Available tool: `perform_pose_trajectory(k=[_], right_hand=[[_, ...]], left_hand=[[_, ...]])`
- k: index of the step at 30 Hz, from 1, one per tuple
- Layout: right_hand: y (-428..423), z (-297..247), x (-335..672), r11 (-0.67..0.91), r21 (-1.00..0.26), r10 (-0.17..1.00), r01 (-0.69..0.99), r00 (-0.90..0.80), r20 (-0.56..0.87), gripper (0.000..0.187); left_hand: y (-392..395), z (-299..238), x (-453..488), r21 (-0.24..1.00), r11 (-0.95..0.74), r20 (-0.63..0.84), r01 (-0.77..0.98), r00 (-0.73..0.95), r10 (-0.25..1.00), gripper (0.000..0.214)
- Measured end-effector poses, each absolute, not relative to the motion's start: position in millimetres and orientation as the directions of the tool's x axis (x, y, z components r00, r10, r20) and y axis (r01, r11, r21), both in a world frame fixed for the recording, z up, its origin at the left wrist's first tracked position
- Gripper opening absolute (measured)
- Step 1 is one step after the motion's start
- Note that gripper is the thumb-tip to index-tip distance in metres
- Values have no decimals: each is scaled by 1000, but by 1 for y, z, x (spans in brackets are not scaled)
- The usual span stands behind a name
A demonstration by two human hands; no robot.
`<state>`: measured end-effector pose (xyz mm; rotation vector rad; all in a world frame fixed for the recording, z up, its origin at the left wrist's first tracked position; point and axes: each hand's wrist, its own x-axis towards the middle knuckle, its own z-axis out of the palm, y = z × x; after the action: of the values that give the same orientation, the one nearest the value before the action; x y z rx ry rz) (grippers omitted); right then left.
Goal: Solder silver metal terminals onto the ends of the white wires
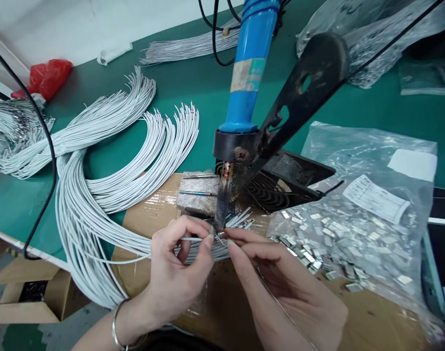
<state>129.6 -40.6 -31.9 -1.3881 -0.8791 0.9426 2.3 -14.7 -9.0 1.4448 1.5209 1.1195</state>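
Observation:
My left hand (178, 265) pinches a thin white wire (191, 239) and holds its end at the tip of a soldering iron (222, 204). The iron has a blue handle (249, 68) and is fixed in a black stand (302, 92), tip pointing down. My right hand (280, 287) is closed on a fine strand of solder wire (284, 312), its end meeting the iron tip from the right. Both fingertips sit just below the tip, over a brown cardboard sheet (149, 214).
Bundles of curved white wires (98, 195) lie left on the green table (193, 83). A clear plastic bag of small metal pieces (354, 234) lies right. A grey block (198, 192) and black fan grille (277, 190) sit behind the iron. A red bag (48, 75) lies far left.

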Motion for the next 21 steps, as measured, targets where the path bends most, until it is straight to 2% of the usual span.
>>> perform_pose_trajectory(k=[7,18,21], right_hand=[[-40,-37,134,38,-998,941,51,335,53,12],[-42,-34,133,23,-998,926,63,375,45,14],[-42,-36,136,50,-997,937,60,343,68,11]], left_hand=[[-14,-10,3,944,-11,49,330,-108,993,14],[-13,-9,3,942,-23,58,335,-94,994,16],[-14,-9,3,944,-30,63,328,-90,994,15]])
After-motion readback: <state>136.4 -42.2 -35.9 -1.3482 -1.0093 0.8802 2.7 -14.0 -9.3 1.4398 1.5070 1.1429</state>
